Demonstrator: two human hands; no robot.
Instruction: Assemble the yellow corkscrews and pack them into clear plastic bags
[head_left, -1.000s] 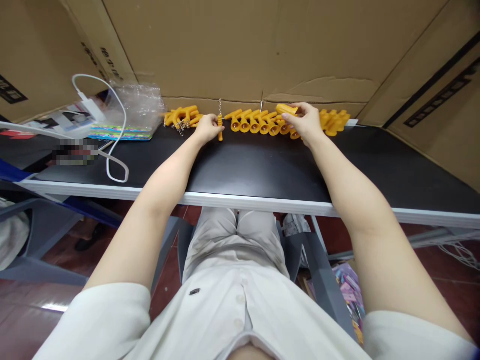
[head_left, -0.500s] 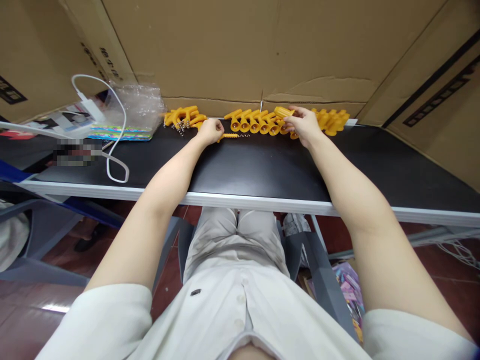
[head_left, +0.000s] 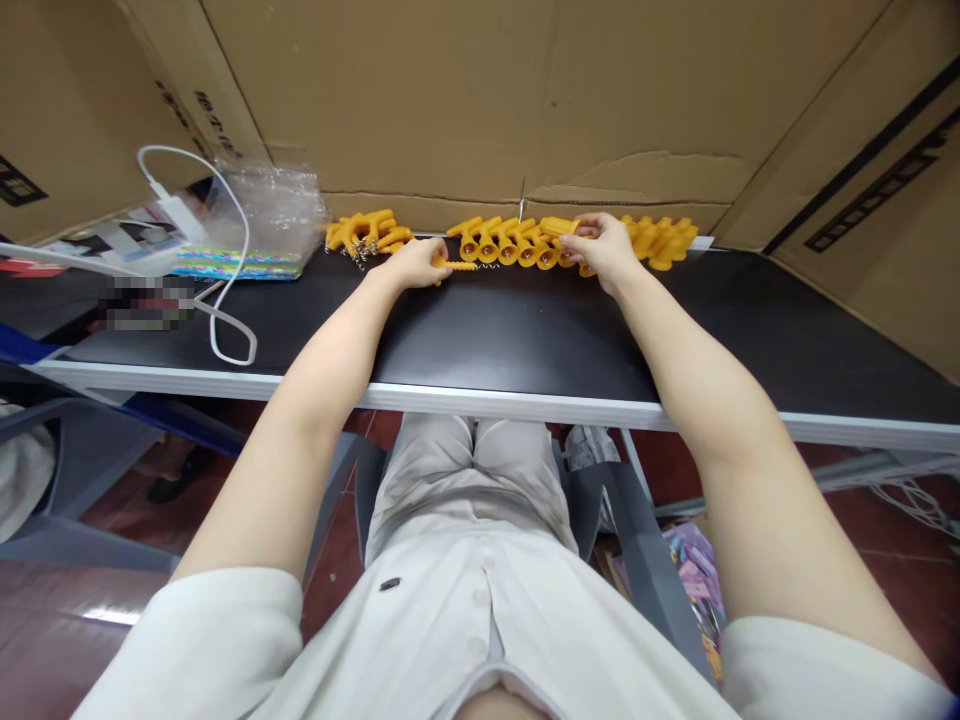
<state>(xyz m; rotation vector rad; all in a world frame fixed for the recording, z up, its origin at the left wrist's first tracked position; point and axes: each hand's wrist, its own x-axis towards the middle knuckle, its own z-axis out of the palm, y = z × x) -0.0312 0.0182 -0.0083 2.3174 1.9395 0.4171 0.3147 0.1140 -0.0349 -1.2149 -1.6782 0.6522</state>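
My left hand (head_left: 417, 263) is closed on the handle end of a yellow corkscrew (head_left: 459, 266); its threaded shaft and silvery spiral (head_left: 487, 266) point right, low over the black tabletop. A ribbed yellow plastic sleeve (head_left: 556, 226) is pinched in my right hand (head_left: 606, 248), above the right part of a row of yellow pieces. That row of yellow T-shaped pieces with round flared ends (head_left: 507, 254) stands between my hands, at the back. Left of my left hand lies a heap of yellow corkscrew handles (head_left: 366, 226) with metal spirals (head_left: 363, 258) sticking out.
More yellow pieces (head_left: 664, 240) stand packed beyond my right hand. Clear plastic bags (head_left: 274, 210) and colourful printed sheets (head_left: 232, 268) lie at the left, beside a white cable (head_left: 244, 215). Cardboard walls (head_left: 450, 100) enclose the back and sides. A metal edge (head_left: 480, 398) borders the table.
My left hand has shifted slightly left and its fingers now close round the corkscrew's handle. My right hand has moved slightly left with the sleeve.
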